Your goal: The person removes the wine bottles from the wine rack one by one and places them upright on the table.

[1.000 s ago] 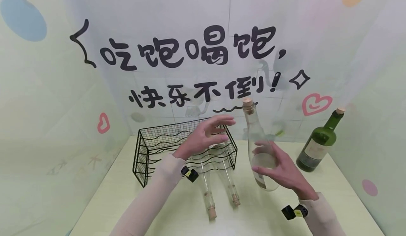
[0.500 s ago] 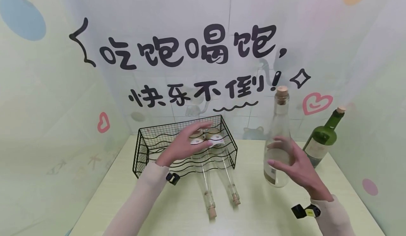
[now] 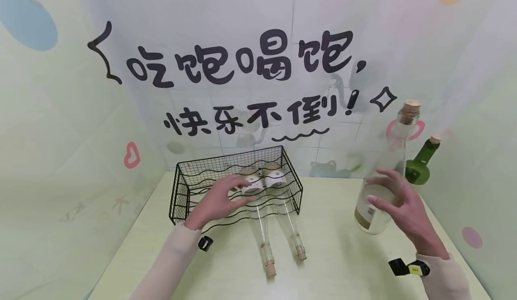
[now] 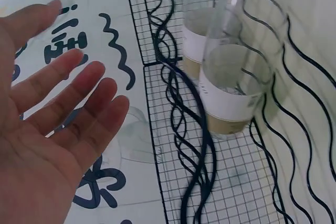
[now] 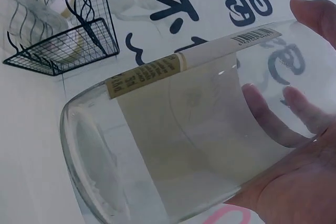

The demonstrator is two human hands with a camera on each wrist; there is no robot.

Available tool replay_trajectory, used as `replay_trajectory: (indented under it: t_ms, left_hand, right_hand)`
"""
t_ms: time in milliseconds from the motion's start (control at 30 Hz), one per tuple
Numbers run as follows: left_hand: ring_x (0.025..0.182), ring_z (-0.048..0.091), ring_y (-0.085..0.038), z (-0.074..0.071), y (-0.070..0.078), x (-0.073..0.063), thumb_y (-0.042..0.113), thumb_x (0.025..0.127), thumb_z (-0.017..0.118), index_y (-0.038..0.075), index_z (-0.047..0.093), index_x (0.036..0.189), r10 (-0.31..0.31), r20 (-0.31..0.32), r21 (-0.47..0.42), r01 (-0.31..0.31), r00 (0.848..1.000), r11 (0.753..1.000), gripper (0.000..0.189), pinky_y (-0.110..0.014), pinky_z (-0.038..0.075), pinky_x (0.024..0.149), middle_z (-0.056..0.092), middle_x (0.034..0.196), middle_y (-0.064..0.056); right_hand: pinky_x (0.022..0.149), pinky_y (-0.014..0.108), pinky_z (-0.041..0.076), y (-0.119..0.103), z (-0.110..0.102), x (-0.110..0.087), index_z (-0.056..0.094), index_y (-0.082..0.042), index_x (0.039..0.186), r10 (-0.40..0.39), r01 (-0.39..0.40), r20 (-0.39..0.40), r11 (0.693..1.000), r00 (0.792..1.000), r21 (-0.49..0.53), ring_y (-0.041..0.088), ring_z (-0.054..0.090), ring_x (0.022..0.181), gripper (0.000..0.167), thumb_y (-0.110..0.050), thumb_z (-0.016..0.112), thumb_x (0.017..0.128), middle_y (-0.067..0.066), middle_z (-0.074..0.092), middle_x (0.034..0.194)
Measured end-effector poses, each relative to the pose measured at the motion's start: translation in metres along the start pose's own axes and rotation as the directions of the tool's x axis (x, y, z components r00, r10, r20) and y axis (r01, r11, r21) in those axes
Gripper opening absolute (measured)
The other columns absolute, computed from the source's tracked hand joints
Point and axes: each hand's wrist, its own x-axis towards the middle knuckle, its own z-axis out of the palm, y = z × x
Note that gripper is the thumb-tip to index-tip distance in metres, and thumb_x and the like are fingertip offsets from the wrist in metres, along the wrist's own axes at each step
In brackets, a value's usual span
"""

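Observation:
My right hand (image 3: 409,212) grips a corked clear glass bottle (image 3: 385,158) round its body at the right side. It tilts with its neck up and to the right; in the right wrist view its base and pale label (image 5: 184,140) fill the frame. Over the black wire bottle rack (image 3: 227,160) my left hand (image 3: 218,203) hovers with nothing in it, fingers loosely bent and spread. Two clear bottles lie in the rack, a left one (image 3: 260,221) and a right one (image 3: 290,219), corked necks pointing toward me. Their labelled bases show in the left wrist view (image 4: 231,90).
A corked green wine bottle (image 3: 418,170) stands at the back right, partly hidden behind the held bottle and hand. The pale table (image 3: 323,264) is bounded by printed walls at the back and both sides.
The right hand has carried the clear bottle rightward, in front of the green bottle, its neck swinging from left-leaning to right-leaning. The left hand has drawn left and lower over the rack.

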Motion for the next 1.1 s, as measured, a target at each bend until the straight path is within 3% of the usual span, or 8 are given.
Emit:
replay_trajectory:
  t_ms: [267,467,667,800,967,1100]
  left_hand:
    - [0.09,0.067,-0.011,0.008,-0.012,-0.023,0.024,0.092,0.078,0.011,0.075,0.112,-0.026,0.037,0.013,0.026,0.999,1.0,0.024,-0.032,0.06,0.08,0.074,0.101,0.004]
    - [0.084,0.066,-0.005,0.013,-0.02,-0.031,0.019,0.093,0.076,0.009,0.078,0.105,-0.052,0.047,-0.006,0.053,0.997,0.999,0.016,-0.023,0.058,0.074,0.074,0.093,0.006]
    - [0.078,0.063,-0.001,0.015,-0.024,-0.034,0.015,0.095,0.074,0.013,0.078,0.101,-0.093,0.046,-0.016,0.094,0.995,0.995,0.008,-0.02,0.056,0.068,0.072,0.088,0.007]
    - [0.078,0.063,-0.001,0.016,-0.027,-0.034,0.012,0.095,0.072,0.013,0.079,0.1,-0.092,0.025,-0.021,0.092,0.995,0.996,0.008,-0.019,0.056,0.067,0.074,0.089,0.005]
    - [0.078,0.063,-0.001,0.016,-0.029,-0.033,0.012,0.095,0.072,0.013,0.079,0.098,-0.086,0.018,-0.018,0.086,0.996,0.996,0.007,-0.018,0.055,0.066,0.072,0.087,0.006]
    - [0.075,0.062,0.0,0.017,-0.03,-0.033,0.012,0.096,0.072,0.013,0.078,0.097,-0.071,0.021,-0.025,0.071,0.997,0.997,0.007,-0.019,0.055,0.065,0.071,0.085,0.007]
  right_hand:
    - [0.086,0.008,0.047,0.015,-0.017,-0.002,0.039,-0.01,0.152,-0.014,0.025,-0.07,0.987,0.997,0.162,-0.004,0.062,0.113,0.062,0.005,0.063,0.096,-0.016,0.066,0.124]
    - [0.086,0.008,0.048,0.031,-0.033,-0.006,0.041,-0.008,0.15,-0.018,0.044,-0.1,0.962,0.995,0.27,-0.003,0.062,0.115,0.059,0.009,0.059,0.097,-0.013,0.068,0.126]
    - [0.089,0.01,0.049,0.049,-0.052,-0.01,0.041,-0.005,0.148,-0.026,0.07,-0.107,0.9,0.994,0.429,0.001,0.065,0.114,0.055,0.015,0.051,0.098,-0.007,0.07,0.125]
    - [0.088,0.011,0.048,0.061,-0.066,-0.014,0.039,-0.009,0.151,-0.009,0.049,-0.087,0.877,0.996,0.479,0.0,0.063,0.116,0.056,0.014,0.046,0.1,-0.007,0.07,0.126]
    - [0.078,0.012,0.044,0.077,-0.082,-0.021,0.039,-0.017,0.154,0.081,-0.03,-0.101,0.901,0.992,0.433,-0.005,0.062,0.113,0.057,0.007,0.049,0.102,-0.015,0.07,0.124]
    - [0.072,0.014,0.044,0.089,-0.093,-0.026,0.041,-0.019,0.152,0.107,-0.04,-0.144,0.914,0.984,0.404,-0.008,0.062,0.109,0.057,0.005,0.052,0.102,-0.019,0.071,0.122]
